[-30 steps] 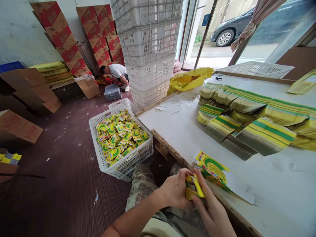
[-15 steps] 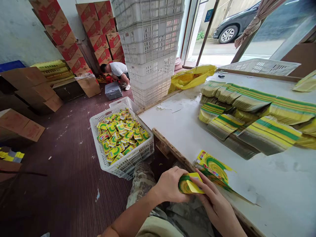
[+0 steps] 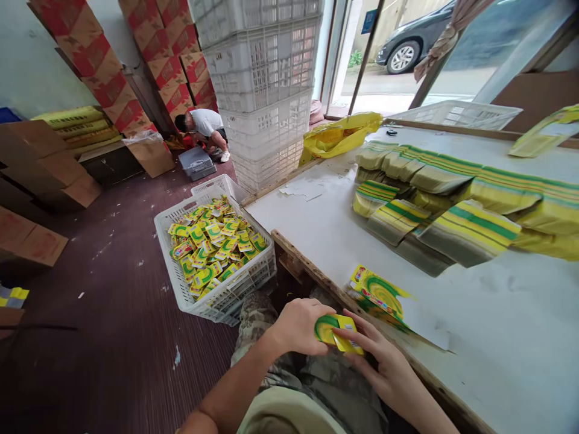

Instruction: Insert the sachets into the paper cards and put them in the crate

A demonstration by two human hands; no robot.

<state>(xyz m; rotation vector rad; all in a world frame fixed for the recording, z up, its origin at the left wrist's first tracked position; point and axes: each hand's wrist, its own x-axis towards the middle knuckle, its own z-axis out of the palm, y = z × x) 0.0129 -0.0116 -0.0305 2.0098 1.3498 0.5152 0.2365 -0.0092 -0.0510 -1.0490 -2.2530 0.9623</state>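
Observation:
Over my lap, my left hand is closed around a small yellow-and-green printed carton. My right hand pinches the carton's right end between fingers and thumb, beside a yellow flap with a barcode. Close by, on the table's front edge, lie a few loose flat cartons of the same print, their white inner side partly showing. To the left of my knees stands a white plastic crate heaped with small yellow-green packs.
Flat cartons stand in long stacks across the white table, near a yellow plastic bag. Tall stacked crates rise behind the filled crate. A person crouches by a grey crate. Cardboard boxes line the wall.
My right fingers have shifted on the carton, and more of its barcoded end shows. My left hand keeps its grip. The whole view has turned slightly to the right.

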